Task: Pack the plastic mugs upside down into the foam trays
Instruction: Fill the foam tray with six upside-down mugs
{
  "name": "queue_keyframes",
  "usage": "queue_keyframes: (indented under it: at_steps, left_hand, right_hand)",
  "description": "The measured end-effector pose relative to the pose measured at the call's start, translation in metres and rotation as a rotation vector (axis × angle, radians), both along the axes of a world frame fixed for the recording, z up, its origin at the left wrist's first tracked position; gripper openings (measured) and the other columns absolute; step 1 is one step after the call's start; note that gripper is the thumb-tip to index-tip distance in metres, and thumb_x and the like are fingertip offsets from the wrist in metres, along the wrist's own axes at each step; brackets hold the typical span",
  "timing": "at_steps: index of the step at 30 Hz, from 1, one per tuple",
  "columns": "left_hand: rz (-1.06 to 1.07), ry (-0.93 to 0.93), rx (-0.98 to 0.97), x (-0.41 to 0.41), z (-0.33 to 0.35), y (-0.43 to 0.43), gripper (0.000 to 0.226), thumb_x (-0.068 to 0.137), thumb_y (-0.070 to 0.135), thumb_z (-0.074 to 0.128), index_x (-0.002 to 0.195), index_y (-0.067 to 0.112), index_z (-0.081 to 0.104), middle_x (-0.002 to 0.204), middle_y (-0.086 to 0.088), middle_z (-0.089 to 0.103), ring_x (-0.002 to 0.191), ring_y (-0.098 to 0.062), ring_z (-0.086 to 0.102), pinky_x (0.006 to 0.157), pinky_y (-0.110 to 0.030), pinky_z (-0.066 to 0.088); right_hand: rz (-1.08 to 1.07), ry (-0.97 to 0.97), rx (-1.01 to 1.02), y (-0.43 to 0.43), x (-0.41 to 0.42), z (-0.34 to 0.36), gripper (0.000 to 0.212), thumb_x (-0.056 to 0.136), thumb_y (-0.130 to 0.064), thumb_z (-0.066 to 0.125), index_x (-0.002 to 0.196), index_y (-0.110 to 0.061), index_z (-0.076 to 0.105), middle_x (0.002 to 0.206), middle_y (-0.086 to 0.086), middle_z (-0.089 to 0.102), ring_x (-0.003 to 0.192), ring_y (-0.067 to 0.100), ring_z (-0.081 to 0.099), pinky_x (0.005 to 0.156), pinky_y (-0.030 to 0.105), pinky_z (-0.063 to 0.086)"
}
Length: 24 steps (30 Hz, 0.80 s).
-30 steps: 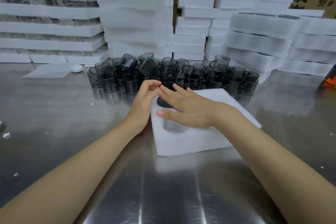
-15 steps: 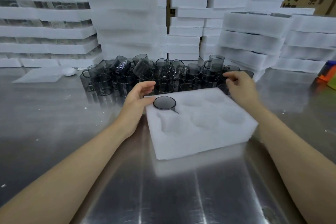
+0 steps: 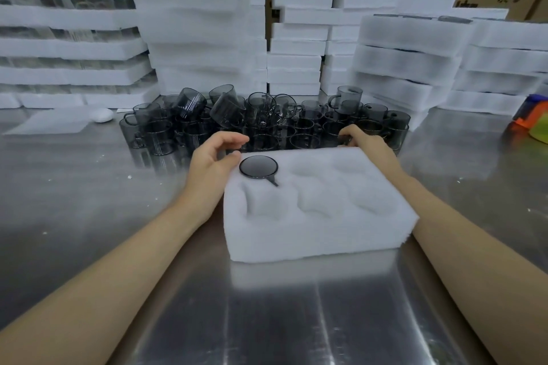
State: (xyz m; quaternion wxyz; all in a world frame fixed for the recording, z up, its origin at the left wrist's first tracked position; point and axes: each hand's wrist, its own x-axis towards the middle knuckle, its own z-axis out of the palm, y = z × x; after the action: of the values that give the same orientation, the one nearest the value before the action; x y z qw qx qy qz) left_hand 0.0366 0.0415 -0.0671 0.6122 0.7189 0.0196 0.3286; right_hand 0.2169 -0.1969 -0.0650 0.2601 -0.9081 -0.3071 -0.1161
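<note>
A white foam tray with several round cavities lies on the steel table in front of me. One smoky grey mug sits upside down in its far left cavity, handle pointing toward me. Behind the tray stands a crowd of loose grey mugs. My left hand rests its thumb on the tray's far left corner beside the packed mug, its fingers loosely curved over nothing. My right hand reaches past the tray's far right corner, and its fingers curl on a mug in the front row.
Tall stacks of white foam trays wall off the back of the table, some holding mugs. A flat foam sheet and a small white lump lie at the left. An orange and green object sits at the right edge.
My right hand left the tray's top, where it pressed the mug down, and went back right to the loose mugs. My left hand let go of the packed mug and opened beside it.
</note>
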Motion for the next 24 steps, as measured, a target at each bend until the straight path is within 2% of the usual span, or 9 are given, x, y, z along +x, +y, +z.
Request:
queue_keyframes:
  at_steps: [5, 7, 10, 13, 15, 16, 20, 23, 24]
  left_hand:
    - [0.007, 0.001, 0.043, -0.001, -0.001, 0.000, 0.038, 0.090, -0.008, 0.050, 0.089, 0.026, 0.067, 0.087, 0.022, 0.067, 0.089, -0.001, 0.059, 0.086, -0.023, 0.043]
    - [0.000, 0.002, 0.051, -0.002, -0.001, -0.001, 0.038, 0.090, -0.008, 0.049, 0.087, 0.026, 0.067, 0.087, 0.020, 0.067, 0.088, -0.003, 0.059, 0.086, -0.025, 0.043]
    - [-0.006, -0.001, 0.040, -0.002, -0.001, -0.001, 0.038, 0.091, -0.007, 0.050, 0.085, 0.026, 0.067, 0.089, 0.015, 0.066, 0.090, -0.010, 0.058, 0.087, -0.030, 0.043]
    - [-0.010, 0.002, 0.027, -0.002, -0.001, -0.002, 0.036, 0.091, -0.006, 0.050, 0.084, 0.025, 0.068, 0.089, 0.011, 0.065, 0.089, -0.012, 0.057, 0.085, -0.031, 0.043]
    - [-0.018, 0.010, 0.000, -0.002, -0.001, -0.001, 0.036, 0.091, -0.006, 0.051, 0.083, 0.024, 0.068, 0.087, 0.011, 0.065, 0.086, -0.013, 0.057, 0.082, -0.031, 0.044]
    - [-0.020, 0.014, -0.015, -0.002, -0.001, 0.000, 0.035, 0.091, -0.005, 0.051, 0.083, 0.024, 0.068, 0.085, 0.011, 0.065, 0.085, -0.014, 0.057, 0.080, -0.031, 0.044]
    - [-0.015, 0.028, -0.023, -0.002, -0.002, 0.001, 0.036, 0.092, -0.004, 0.051, 0.082, 0.026, 0.069, 0.083, 0.011, 0.066, 0.085, -0.016, 0.056, 0.081, -0.033, 0.043]
    - [-0.015, 0.037, -0.024, -0.002, -0.001, 0.000, 0.035, 0.092, -0.004, 0.051, 0.082, 0.024, 0.069, 0.083, 0.009, 0.066, 0.085, -0.017, 0.057, 0.080, -0.033, 0.044]
    - [-0.015, 0.039, -0.025, -0.002, -0.001, -0.001, 0.034, 0.092, -0.004, 0.051, 0.083, 0.024, 0.068, 0.084, 0.009, 0.067, 0.085, -0.016, 0.057, 0.080, -0.033, 0.044]
  right_hand:
    - [0.039, -0.288, 0.371, -0.004, -0.006, 0.013, 0.015, 0.093, -0.015, 0.060, 0.105, -0.008, 0.057, 0.072, -0.003, 0.059, 0.068, 0.024, 0.059, 0.064, 0.031, 0.045]
    - [0.028, -0.274, 0.536, -0.005, -0.010, 0.026, 0.010, 0.093, -0.014, 0.058, 0.102, -0.011, 0.055, 0.076, -0.008, 0.060, 0.071, 0.019, 0.061, 0.070, 0.035, 0.052]
    - [0.028, -0.182, 0.674, 0.000, -0.024, 0.044, 0.018, 0.087, -0.031, 0.067, 0.094, -0.024, 0.052, 0.079, -0.019, 0.061, 0.079, 0.012, 0.065, 0.073, 0.045, 0.056]
    - [0.086, -0.294, 0.603, 0.014, -0.045, 0.057, 0.025, 0.081, -0.038, 0.069, 0.088, -0.021, 0.053, 0.075, -0.015, 0.057, 0.073, 0.014, 0.059, 0.069, 0.031, 0.052]
    - [0.174, -0.405, 0.521, 0.025, -0.059, 0.059, 0.025, 0.083, -0.031, 0.069, 0.088, -0.011, 0.054, 0.083, -0.005, 0.055, 0.074, 0.016, 0.054, 0.065, 0.023, 0.046]
    - [0.234, -0.425, 0.485, 0.030, -0.064, 0.058, 0.024, 0.085, -0.025, 0.070, 0.089, -0.006, 0.055, 0.091, -0.002, 0.055, 0.078, 0.015, 0.053, 0.068, 0.021, 0.048]
    - [0.359, -0.465, 0.266, 0.032, -0.068, 0.050, 0.020, 0.084, -0.013, 0.072, 0.088, -0.001, 0.057, 0.112, 0.013, 0.058, 0.089, 0.028, 0.054, 0.077, 0.030, 0.046]
    - [0.397, -0.393, 0.275, 0.027, -0.065, 0.046, 0.024, 0.079, -0.006, 0.075, 0.092, -0.010, 0.054, 0.127, 0.002, 0.054, 0.107, 0.017, 0.053, 0.083, 0.014, 0.043]
    - [0.412, -0.342, 0.297, 0.027, -0.065, 0.046, 0.032, 0.079, -0.005, 0.074, 0.098, -0.018, 0.052, 0.127, -0.006, 0.051, 0.110, 0.009, 0.051, 0.087, 0.017, 0.045]
